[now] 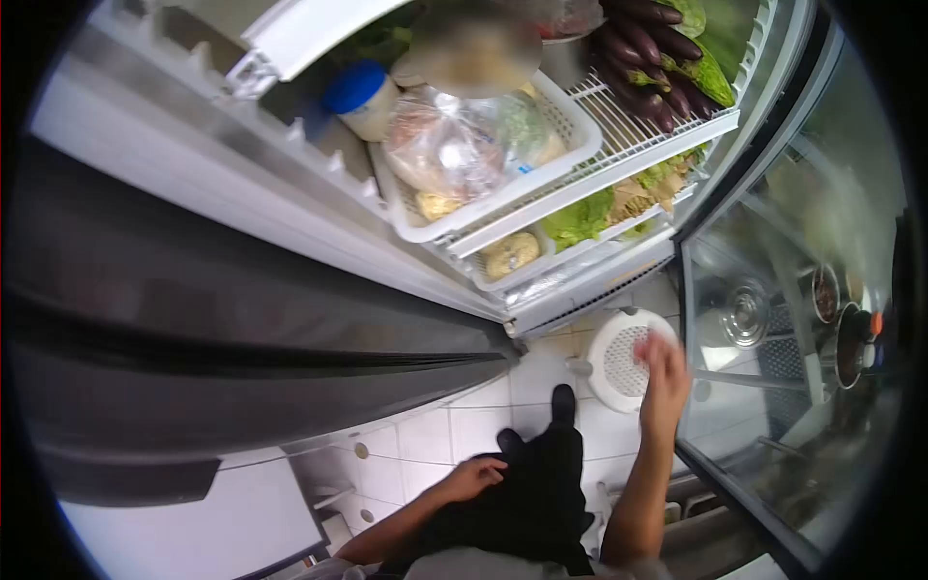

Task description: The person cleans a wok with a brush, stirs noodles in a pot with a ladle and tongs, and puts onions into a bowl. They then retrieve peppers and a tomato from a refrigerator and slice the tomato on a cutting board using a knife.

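My right hand (664, 384) is raised over a round white stool (619, 362), beside the open glass door (744, 319). Its fingers are bent, a little apart and blurred at the tips; I see nothing in them. Low in front of my dark trousers hangs my left hand (474, 478), loosely curled with the fingers apart and nothing visible in it. The fridge stands open ahead. On its upper rack, a white basket (420, 230) holds plastic-bagged food (454, 145) and a jar with a blue lid (362, 97). Purple eggplants (643, 48) lie to the right of the basket.
Leafy greens (580, 220) and a bagged pale item (510, 253) sit on the shelf below. A dark panel (242, 319) runs along the left. Pots (851, 348) show through or reflect in the door glass. White floor tiles (425, 435) lie underfoot.
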The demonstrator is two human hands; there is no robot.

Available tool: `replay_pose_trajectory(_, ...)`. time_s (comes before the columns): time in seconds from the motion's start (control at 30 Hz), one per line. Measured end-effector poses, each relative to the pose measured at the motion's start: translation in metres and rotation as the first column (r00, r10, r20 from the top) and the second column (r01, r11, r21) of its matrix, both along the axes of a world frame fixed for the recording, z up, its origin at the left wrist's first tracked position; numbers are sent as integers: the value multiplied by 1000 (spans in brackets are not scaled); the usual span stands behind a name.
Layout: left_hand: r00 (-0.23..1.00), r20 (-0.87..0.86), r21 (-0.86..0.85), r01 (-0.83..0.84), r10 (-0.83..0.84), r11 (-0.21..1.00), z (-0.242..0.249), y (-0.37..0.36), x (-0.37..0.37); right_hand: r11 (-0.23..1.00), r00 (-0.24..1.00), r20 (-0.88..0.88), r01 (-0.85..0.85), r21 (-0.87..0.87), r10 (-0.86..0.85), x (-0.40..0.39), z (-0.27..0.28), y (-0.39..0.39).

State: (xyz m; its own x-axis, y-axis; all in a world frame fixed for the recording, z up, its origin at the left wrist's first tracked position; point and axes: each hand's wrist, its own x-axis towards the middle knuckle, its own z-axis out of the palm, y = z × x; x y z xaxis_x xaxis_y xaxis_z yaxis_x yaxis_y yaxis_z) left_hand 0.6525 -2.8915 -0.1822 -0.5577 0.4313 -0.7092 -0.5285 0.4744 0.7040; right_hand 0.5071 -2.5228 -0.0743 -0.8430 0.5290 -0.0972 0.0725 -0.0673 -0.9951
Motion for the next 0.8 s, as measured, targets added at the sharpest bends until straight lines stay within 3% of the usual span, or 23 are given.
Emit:
replay_pose_trajectory(0.07, 999, 22, 19, -44, 43, 999, -3, 20, -18, 957, 930, -348, -12, 291, 117, -101, 88, 7)
replay_pose_trajectory(0.1, 1000, -8, -3, -22, 22, 1000, 3, 28, -25, 824, 881, -407, 35, 566, 242, -145, 137, 5)
replay_pose_trajectory(0.13, 999, -38, -27, -6, 5, 1000, 15, 36, -35, 782, 733, -562, 66, 620, 384, -194, 159, 1)
replay_pose_trajectory(0.17, 998, -63, -55, 12, -16, 998, 21, 40, -42, 755, 687, -545, -9, 656, 481, -238, 181, -10)
replay_pose_trajectory(0.23, 995, -99, -48, -11, 7, 999, 18, 43, -52, 592, 603, -531, 118, 797, 596, -326, 208, -40)
replay_pose_trajectory(0.27, 995, -101, -35, -9, 5, 999, 18, 46, -50, 344, 596, -457, 301, 889, 660, -370, 214, -52)
replay_pose_trajectory(0.3, 997, -72, -28, -30, 28, 999, 17, 50, -49, -125, 735, 267, -244, 962, 624, -383, 253, -67)
replay_pose_trajectory(0.37, 997, -38, -32, -73, 72, 997, 16, 51, -54, -345, 756, 333, -151, 926, 563, -429, 237, -92)
replay_pose_trajectory(0.53, 987, -78, -64, -145, 140, 987, 22, 51, -59, -421, 783, 317, -78, 904, 535, -459, 218, -100)
replay_pose_trajectory(0.8, 984, -112, 46, -131, 136, 990, 53, 74, -71, -312, 806, 48, 172, 934, 590, -448, 231, -48)
